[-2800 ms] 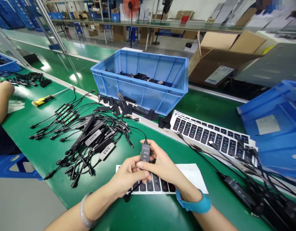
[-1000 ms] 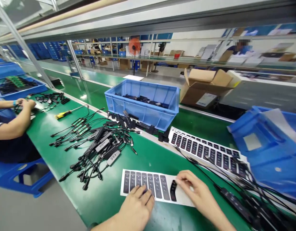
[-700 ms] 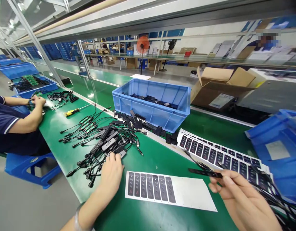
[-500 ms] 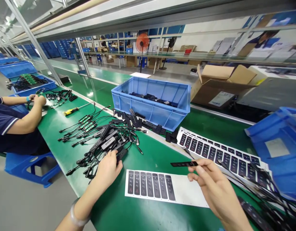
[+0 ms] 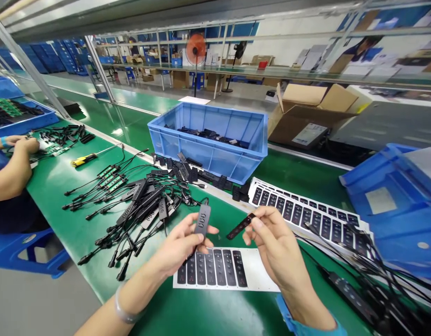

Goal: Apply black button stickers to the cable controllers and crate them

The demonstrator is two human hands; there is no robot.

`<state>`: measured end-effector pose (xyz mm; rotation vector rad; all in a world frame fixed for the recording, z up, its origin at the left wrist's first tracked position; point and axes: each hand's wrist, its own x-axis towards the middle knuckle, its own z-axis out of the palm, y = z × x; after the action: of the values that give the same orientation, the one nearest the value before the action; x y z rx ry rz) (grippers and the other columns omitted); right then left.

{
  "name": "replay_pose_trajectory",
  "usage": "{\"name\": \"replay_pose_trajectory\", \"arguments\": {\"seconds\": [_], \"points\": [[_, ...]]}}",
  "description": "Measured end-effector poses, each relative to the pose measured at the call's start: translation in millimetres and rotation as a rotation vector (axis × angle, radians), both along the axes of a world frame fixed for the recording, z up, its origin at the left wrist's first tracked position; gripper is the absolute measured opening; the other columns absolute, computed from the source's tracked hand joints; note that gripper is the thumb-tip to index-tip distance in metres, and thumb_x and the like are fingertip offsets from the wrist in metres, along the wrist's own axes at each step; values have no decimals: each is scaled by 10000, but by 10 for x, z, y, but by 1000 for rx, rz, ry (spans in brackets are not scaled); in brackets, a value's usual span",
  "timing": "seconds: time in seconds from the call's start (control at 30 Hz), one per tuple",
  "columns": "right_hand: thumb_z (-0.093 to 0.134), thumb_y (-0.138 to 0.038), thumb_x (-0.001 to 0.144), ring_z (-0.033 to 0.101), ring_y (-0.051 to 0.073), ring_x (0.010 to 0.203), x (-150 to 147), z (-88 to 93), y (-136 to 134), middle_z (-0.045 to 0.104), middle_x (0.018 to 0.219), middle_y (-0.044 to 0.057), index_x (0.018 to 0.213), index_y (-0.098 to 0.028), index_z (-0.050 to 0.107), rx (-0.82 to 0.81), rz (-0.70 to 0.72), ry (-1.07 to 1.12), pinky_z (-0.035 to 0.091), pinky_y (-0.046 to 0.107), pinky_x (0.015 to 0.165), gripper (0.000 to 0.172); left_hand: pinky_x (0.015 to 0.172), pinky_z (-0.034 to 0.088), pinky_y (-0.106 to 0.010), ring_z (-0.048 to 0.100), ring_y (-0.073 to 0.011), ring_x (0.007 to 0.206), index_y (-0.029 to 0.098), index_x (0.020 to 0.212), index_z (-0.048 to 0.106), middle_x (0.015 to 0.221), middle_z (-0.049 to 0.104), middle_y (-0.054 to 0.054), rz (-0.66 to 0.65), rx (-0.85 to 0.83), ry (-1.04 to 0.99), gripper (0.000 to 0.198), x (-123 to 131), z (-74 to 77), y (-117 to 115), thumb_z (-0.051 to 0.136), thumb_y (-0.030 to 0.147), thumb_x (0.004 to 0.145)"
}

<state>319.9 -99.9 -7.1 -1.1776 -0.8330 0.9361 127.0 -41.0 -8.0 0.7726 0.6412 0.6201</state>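
Observation:
My left hand (image 5: 182, 242) grips a slim black controller box (image 5: 202, 220) with a cable, its slotted face turned up. My right hand (image 5: 276, 242) pinches one end of a black label sticker (image 5: 239, 227), which points toward the box with a gap between them. Under both hands lies a white label sheet (image 5: 260, 270) with several black stickers on its left part; its right part is bare. Left of my hands is a heap of black controller boxes with cables (image 5: 149, 205). Beside the heap lie green circuit boards with leads (image 5: 112, 178).
A blue bin (image 5: 208, 156) with black parts stands behind the heap. More label sheets (image 5: 306, 217) lie at right, near cabled boxes (image 5: 351, 291) and another blue bin (image 5: 383, 210). A screwdriver (image 5: 83, 160) lies at left, near a co-worker's hands (image 5: 24, 144).
My left hand has lifted a controller box from the heap and brought it right, over the label sheet. My right hand has moved left with the sticker, now tilted. The view has shifted.

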Motion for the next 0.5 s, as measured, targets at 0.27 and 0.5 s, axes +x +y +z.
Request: {"name": "replay_pose_trajectory", "arguments": {"seconds": [0.27,0.5], "points": [[724,-434,785,424,50,448,-200,-237,119,496,713,-54,836,-215,546,-120,93,-4,376,170,382,287,817,550,-316,713,-207,897,168,1241,554,1106,690,-128,-176,-64,-24,565,108,-350,-160,798,228,735],[752,-436,754,440,77,512,-256,-326,127,500,653,-48,812,-208,565,-197,159,59,395,147,381,300,852,550,-345,716,-224,927,167,1257,535,1138,693,-158,-200,-87,-44,575,103,-402,-181,797,205,746]]}}
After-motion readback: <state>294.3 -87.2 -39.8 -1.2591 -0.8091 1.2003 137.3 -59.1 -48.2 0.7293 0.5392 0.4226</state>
